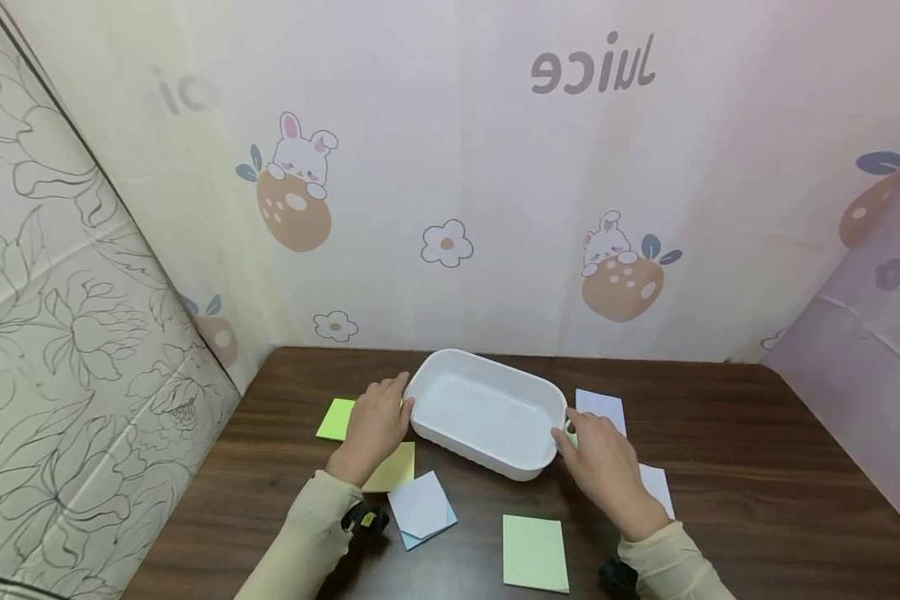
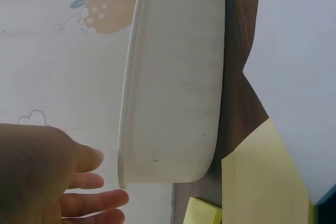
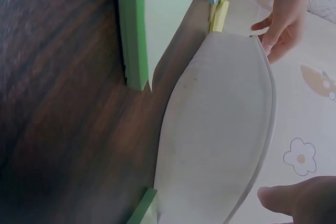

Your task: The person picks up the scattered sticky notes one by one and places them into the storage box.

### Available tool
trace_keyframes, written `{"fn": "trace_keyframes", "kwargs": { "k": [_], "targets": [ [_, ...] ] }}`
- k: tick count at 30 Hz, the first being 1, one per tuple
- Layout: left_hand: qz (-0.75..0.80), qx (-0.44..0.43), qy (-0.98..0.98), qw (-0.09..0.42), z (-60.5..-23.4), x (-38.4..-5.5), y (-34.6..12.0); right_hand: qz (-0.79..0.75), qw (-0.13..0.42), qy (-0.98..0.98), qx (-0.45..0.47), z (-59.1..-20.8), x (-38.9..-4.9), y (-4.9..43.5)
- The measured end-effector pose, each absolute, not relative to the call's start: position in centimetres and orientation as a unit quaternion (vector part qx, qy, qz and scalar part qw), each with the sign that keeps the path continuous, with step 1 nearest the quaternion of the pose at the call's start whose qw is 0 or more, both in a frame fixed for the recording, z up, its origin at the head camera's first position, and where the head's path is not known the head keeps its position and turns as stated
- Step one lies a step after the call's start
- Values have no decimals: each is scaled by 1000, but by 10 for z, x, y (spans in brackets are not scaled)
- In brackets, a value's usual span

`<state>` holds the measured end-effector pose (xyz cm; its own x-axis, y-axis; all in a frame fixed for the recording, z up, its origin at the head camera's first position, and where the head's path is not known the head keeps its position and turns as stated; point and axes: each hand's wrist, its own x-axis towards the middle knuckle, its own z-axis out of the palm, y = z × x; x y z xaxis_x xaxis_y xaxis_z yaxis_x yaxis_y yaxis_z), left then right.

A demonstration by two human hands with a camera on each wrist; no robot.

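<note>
- The white, round-cornered rectangular tray [image 1: 487, 408] was at 12 o'clock on the dark brown, wood-grained table [image 1: 757, 467], open side up (its long axis ran roughly from 10 to 4).
- Around the tray's centre, the left hand [image 1: 378, 421] was at 9 o'clock, its fingers loosely extended beside the end rim and clasping nothing.
- The right hand [image 1: 607, 462] was at 3 to 4 o'clock, thumb and forefinger spread at the opposite end; whether it gripped the rim, I could not tell.
- On that same dial, a lime-green square note pad [image 1: 335, 421] lay at 9 o'clock, partly behind the left hand, and a yellow square note pad [image 1: 393, 468] at 8.
- A white paper square [image 1: 420, 504] lay at 7 over a light-blue one [image 1: 438, 531], skewed against it.
- A pale-green rectangular note pad [image 1: 536, 554] lay between 5 and 6.
- White paper pieces showed at 3 [image 1: 602, 407] and 4 [image 1: 658, 487], near the right hand.
</note>
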<state>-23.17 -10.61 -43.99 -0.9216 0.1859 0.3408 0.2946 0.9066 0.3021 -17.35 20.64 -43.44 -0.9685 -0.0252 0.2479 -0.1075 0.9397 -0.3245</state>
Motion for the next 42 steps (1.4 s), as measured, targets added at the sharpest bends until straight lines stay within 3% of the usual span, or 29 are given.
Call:
{"fn": "trace_keyframes", "kwargs": {
  "k": [20, 29, 42],
  "targets": [
    [-118, -145, -972, 145, -445, -231, -105, 158, 91, -983, 35, -439, -173, 198],
    [-97, -162, -968, 166, -445, -231, -105, 158, 68, -984, 41, -434, -176, 200],
    [-103, -159, -971, 148, -442, -227, -106, 161, 48, -985, 49, -427, -181, 202]
  ]
}}
